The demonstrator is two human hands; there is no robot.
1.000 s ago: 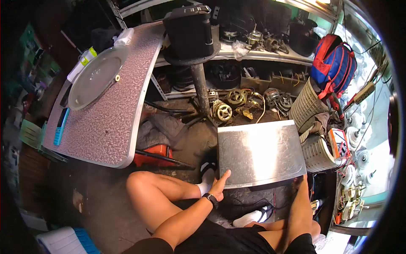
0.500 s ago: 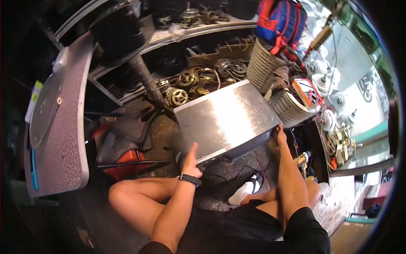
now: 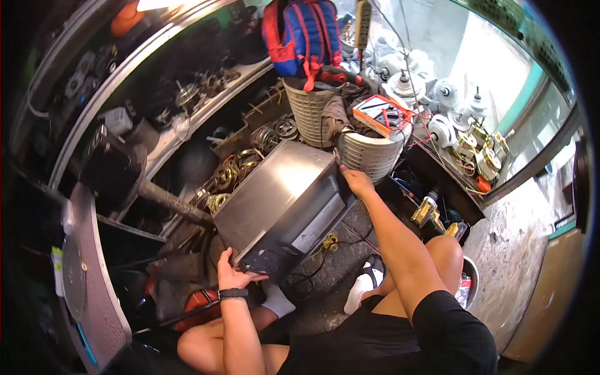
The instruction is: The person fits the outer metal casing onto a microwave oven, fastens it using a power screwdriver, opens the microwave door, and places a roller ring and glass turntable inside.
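Between my hands is a box-shaped appliance (image 3: 269,194) with a scuffed brushed-metal casing and a dark front, perhaps a microwave oven. It is tilted, so its metal face and the dark front with a silvery panel both show. My left hand (image 3: 236,272), with a dark band at the wrist, grips the near left corner, thumb up along the edge and fingers partly hidden below. At the far right corner my right hand (image 3: 356,180) is closed on the edge, its fingertips mostly hidden. Whether the underside touches the floor I cannot tell.
Ribbed bins (image 3: 370,157) stand just beyond the appliance, with a red-and-blue backpack (image 3: 306,40) on one. Motor parts (image 3: 228,172) lie behind it. A yellow drill (image 3: 427,209) is at right. A metal post (image 3: 175,201) and a speckled panel (image 3: 94,269) are at left.
The view has swung to the right. The appliance has turned and tilted between my hands, and more of its dark front now shows. Both hands have kept their hold at its corners.
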